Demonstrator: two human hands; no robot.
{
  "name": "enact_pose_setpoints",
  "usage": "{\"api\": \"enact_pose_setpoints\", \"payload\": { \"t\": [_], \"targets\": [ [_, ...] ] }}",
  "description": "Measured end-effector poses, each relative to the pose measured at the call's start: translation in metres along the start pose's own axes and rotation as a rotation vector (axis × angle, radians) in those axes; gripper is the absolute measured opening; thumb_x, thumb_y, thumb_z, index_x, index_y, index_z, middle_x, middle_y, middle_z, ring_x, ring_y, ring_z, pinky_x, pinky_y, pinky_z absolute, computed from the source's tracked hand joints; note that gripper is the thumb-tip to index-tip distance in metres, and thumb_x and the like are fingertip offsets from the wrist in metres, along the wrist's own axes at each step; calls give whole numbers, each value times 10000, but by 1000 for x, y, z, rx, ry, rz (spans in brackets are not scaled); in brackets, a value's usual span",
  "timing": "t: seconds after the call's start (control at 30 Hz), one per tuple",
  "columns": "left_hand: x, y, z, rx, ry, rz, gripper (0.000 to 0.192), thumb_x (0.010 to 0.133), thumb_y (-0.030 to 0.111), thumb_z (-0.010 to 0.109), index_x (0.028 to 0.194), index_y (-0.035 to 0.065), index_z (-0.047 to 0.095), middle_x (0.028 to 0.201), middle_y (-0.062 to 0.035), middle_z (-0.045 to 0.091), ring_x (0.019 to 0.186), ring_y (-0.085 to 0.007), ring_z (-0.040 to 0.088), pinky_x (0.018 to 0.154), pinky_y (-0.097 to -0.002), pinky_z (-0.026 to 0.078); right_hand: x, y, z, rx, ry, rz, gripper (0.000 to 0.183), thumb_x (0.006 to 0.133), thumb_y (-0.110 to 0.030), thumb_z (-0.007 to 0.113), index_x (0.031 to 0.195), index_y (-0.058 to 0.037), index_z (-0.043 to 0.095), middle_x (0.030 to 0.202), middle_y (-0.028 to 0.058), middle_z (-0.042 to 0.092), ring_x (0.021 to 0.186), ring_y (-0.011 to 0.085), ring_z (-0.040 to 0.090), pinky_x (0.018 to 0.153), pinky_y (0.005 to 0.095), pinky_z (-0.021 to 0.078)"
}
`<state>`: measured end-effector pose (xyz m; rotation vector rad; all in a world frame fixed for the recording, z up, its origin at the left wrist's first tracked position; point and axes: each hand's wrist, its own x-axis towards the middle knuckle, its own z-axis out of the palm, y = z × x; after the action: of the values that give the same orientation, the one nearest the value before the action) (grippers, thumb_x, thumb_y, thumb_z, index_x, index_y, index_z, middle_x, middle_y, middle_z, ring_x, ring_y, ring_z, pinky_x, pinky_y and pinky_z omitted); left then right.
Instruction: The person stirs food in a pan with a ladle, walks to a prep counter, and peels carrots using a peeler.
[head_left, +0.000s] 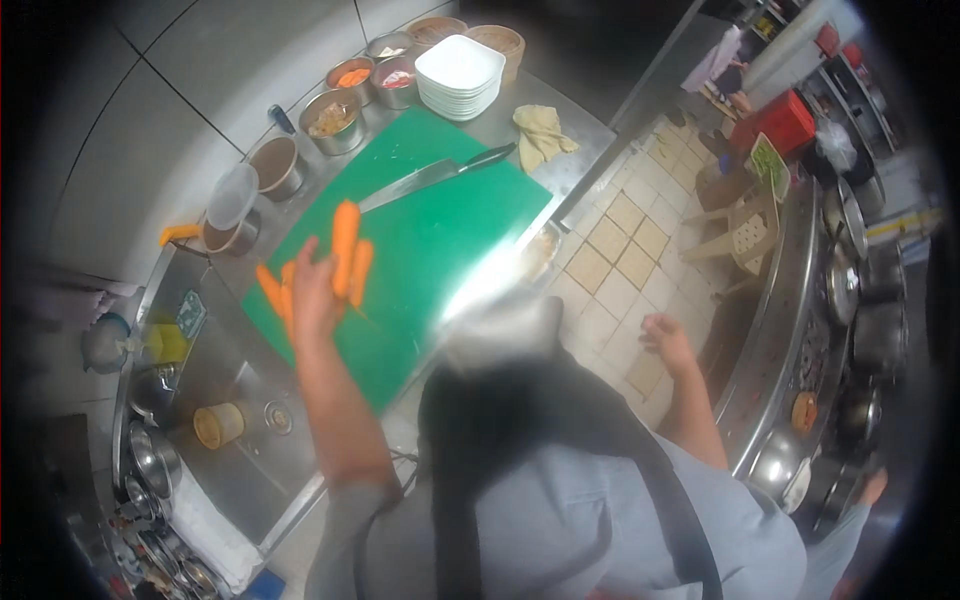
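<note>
Several carrots lie at the left part of a green cutting board. My left hand is among them, with carrots on both sides of it; whether its fingers grip one is not clear. A large kitchen knife rests on the board beyond the carrots, its dark handle towards the right. Away from the board, my right hand hangs over the tiled floor with nothing in it, its fingers partly curled.
Stacked white plates, a yellowish cloth and metal containers stand along the board's far edge. A steel sink is at left. A plastic chair and a counter with pots are at right; other people are partly visible there.
</note>
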<state>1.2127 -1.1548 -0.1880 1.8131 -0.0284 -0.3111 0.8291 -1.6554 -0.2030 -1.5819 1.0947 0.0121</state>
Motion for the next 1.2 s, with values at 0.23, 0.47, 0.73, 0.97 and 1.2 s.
{"api": "enact_pose_setpoints", "payload": {
  "t": [0.23, 0.47, 0.73, 0.97, 1.2],
  "targets": [
    [-52, -22, 115, -769, 133, 147, 551, 900, 13, 646, 1399, 71, 419, 1198, -123, 595, 972, -223, 632, 850, -384, 543, 165, -154, -29, -93, -86, -315, 213, 979, -246, 662, 1112, -81, 644, 946, -7, 665, 820, 110, 638, 712, 287, 497],
    [-71, 20, 174, -648, 834, 359, 301, 976, 63, 640, 1251, 47, 518, 1071, -92, 624, 988, -188, 620, 890, -361, 526, 249, -295, -18, 21, -175, -669, 237, 985, -199, 654, 1171, -52, 650, 1020, 7, 669, 925, 105, 640, 780, 256, 501],
    [-132, 11, 169, -51, 910, 179, 451, 923, 111, 739, 1306, 8, 524, 1159, -105, 633, 1033, -172, 603, 915, -296, 493, 232, -281, 36, -183, -378, -907, 176, 961, -110, 651, 1117, -30, 671, 1016, 46, 692, 907, 127, 639, 835, 275, 512],
    [-183, -59, 113, 231, 641, -21, 463, 903, 261, 774, 1211, -12, 563, 884, -55, 600, 669, -127, 534, 575, -263, 440, 190, -171, 77, -348, -501, -899, 207, 918, -201, 687, 1064, -54, 697, 1037, 158, 711, 982, 318, 678, 872, 409, 530],
    [-145, -28, 113, 353, 334, -242, 387, 937, 323, 703, 1121, 8, 573, 864, -72, 584, 679, -161, 540, 545, -299, 461, 109, -168, 42, -330, -425, -474, 240, 905, -262, 703, 1047, -70, 679, 1015, 148, 715, 953, 336, 682, 843, 420, 529]
  ]
}}
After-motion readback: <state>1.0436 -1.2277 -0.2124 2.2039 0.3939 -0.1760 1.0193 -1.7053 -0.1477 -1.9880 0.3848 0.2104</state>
